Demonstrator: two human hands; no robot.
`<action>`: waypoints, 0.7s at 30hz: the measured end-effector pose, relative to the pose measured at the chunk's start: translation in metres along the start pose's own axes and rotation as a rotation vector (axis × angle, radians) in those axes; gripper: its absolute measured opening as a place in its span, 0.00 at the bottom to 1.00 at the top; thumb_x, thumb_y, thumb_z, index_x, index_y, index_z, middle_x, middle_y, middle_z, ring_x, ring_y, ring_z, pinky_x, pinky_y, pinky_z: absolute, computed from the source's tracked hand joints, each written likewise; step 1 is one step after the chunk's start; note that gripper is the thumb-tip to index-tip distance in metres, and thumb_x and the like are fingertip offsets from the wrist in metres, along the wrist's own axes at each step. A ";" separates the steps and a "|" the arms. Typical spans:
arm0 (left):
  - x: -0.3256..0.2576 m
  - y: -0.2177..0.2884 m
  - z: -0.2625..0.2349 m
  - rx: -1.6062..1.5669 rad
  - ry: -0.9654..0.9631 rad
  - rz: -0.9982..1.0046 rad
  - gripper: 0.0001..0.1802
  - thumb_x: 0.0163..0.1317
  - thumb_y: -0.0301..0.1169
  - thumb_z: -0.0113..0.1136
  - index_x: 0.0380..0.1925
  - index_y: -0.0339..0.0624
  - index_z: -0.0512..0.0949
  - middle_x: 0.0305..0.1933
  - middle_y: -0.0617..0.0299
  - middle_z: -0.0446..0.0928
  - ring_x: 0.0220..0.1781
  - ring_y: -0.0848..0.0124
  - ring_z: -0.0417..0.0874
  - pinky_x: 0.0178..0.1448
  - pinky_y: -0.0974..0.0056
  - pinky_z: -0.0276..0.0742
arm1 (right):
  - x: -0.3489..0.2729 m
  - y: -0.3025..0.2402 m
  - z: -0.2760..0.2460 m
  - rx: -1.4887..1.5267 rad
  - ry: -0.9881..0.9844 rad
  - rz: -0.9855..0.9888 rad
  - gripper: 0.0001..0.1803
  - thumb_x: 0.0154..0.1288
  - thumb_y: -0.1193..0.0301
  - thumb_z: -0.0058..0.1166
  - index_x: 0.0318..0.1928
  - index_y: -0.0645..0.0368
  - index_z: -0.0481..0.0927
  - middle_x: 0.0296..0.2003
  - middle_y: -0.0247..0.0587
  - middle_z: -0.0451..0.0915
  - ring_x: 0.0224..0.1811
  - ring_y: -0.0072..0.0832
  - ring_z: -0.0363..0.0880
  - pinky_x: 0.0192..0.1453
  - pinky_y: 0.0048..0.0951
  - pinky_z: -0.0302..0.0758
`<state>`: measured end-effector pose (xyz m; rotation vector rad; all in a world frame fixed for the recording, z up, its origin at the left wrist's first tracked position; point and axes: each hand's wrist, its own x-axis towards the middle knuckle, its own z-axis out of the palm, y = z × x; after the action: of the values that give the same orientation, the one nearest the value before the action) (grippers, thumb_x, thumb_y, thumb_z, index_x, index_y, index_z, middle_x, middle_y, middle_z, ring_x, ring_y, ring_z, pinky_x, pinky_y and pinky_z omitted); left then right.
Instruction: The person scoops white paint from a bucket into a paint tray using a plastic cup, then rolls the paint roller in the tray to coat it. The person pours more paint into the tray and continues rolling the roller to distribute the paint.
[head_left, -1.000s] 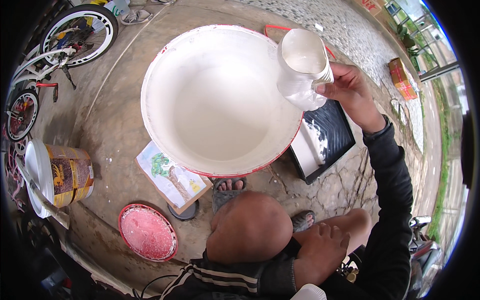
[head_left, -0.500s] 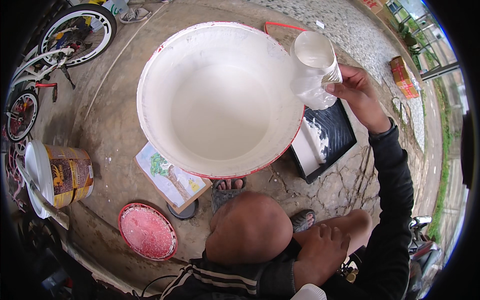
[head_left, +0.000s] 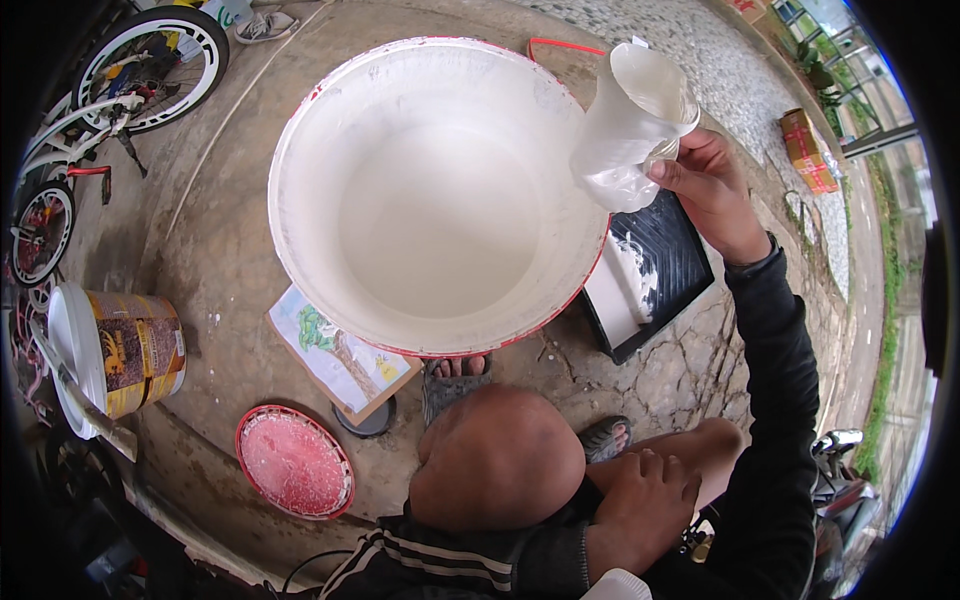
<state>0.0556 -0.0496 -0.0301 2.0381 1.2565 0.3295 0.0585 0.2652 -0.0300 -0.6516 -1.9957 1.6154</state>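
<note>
My right hand (head_left: 712, 190) grips a cut plastic bottle (head_left: 632, 125), translucent and coated white inside, its wide cut end facing up and tilted. It is held over the right rim of a large white bucket (head_left: 300, 215) with a red edge. Whitish paint (head_left: 440, 220) lies in the bucket. My left hand (head_left: 645, 510) rests on my bent right leg, fingers stretched out and holding nothing. Below my right hand, a black paint tray (head_left: 690, 270) with white paint in it stands on the ground, partly hidden by the bucket.
A red lid (head_left: 296, 462) smeared white lies at lower left. A drawing on a board (head_left: 335, 350) sits partly under the bucket's edge. Another labelled bucket (head_left: 135, 350) lies beyond, below a bicycle (head_left: 150, 70). A cardboard box (head_left: 808, 150) is at far right.
My right hand has raised the cut bottle slightly and tipped it, its base swinging left over the bucket rim. My left hand stays on my leg.
</note>
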 end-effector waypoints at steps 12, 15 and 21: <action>0.003 -0.002 0.002 0.036 0.021 -0.029 0.25 0.73 0.35 0.51 0.69 0.49 0.76 0.62 0.47 0.80 0.60 0.49 0.80 0.60 0.48 0.73 | 0.007 0.019 0.019 0.299 0.053 -0.078 0.15 0.72 0.75 0.64 0.56 0.66 0.84 0.49 0.40 0.89 0.51 0.21 0.85 0.60 0.26 0.79; 0.005 0.000 0.000 0.025 0.014 -0.024 0.25 0.73 0.35 0.51 0.69 0.49 0.76 0.63 0.47 0.80 0.61 0.49 0.80 0.62 0.48 0.73 | 0.005 0.015 0.014 0.361 0.028 -0.070 0.15 0.73 0.76 0.63 0.57 0.67 0.83 0.50 0.40 0.88 0.53 0.22 0.85 0.61 0.26 0.79; 0.007 0.002 0.005 0.022 0.004 -0.016 0.26 0.73 0.34 0.51 0.70 0.49 0.76 0.64 0.47 0.80 0.62 0.49 0.80 0.63 0.48 0.73 | 0.003 0.020 0.007 0.414 0.043 -0.089 0.15 0.73 0.79 0.61 0.58 0.68 0.82 0.51 0.42 0.87 0.55 0.24 0.85 0.63 0.27 0.79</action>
<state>0.0631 -0.0463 -0.0337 2.0453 1.2836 0.3142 0.0528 0.2662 -0.0509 -0.4279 -1.5647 1.8637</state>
